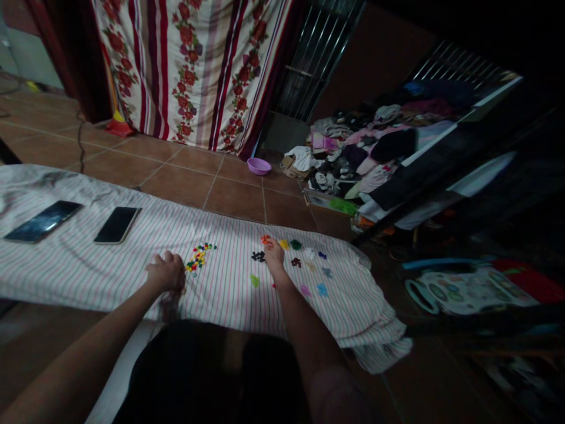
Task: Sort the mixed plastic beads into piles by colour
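Note:
My left hand (165, 271) rests on the striped cloth, fingers loosely bent and a little apart, just left of a mixed pile of small coloured beads (197, 259). Nothing shows in it. My right hand (274, 254) reaches to a small orange pile (265, 239), its fingertips pinched together there. Whatever lies between them is too small to make out. Around that hand are single-colour piles: black (258, 257), yellow (283, 244), dark green (295, 244), dark red (295, 262), white (309, 253), lime green (255, 281), pink (305, 290) and light blue (322, 289).
A striped cloth (229, 277) covers the long surface before me. Two dark-screened devices, a tablet (44, 221) and a phone (118, 225), lie at its left. Beyond are a tiled floor, a purple basin (259, 166), a floral curtain (189, 70) and heaped clothes (353, 153).

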Demonstrator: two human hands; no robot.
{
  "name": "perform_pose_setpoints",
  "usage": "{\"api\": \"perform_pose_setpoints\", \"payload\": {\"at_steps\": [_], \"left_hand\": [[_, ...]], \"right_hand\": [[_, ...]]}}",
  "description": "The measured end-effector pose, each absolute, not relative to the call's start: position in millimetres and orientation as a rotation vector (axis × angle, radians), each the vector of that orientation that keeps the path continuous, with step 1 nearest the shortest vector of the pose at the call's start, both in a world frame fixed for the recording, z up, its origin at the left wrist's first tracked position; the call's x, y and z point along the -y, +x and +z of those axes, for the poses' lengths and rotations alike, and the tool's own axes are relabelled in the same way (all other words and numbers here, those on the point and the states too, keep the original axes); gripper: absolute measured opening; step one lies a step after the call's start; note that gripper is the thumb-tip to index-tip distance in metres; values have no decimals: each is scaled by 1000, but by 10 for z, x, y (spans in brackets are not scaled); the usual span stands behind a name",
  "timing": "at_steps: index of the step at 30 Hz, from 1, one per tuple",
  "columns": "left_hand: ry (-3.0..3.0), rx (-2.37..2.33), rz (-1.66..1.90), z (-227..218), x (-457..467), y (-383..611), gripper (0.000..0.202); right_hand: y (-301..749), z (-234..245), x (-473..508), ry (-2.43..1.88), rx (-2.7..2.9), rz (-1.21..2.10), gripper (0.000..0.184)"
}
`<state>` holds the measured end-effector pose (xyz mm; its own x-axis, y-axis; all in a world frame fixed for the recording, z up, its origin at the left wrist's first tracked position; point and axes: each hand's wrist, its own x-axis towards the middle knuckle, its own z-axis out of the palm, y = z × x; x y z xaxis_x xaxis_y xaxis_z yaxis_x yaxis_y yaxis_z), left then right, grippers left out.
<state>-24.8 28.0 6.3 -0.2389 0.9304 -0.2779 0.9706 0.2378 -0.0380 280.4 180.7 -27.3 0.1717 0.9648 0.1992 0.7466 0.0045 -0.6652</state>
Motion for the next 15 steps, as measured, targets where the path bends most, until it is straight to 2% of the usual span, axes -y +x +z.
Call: {"api": "perform_pose_setpoints", "payload": {"at_steps": [15], "left_hand": [[1797, -2315, -305, 21, -297, -264, 53]], "right_hand": [[2913, -360, -1930, -1828, 1720, 498, 41]]}}
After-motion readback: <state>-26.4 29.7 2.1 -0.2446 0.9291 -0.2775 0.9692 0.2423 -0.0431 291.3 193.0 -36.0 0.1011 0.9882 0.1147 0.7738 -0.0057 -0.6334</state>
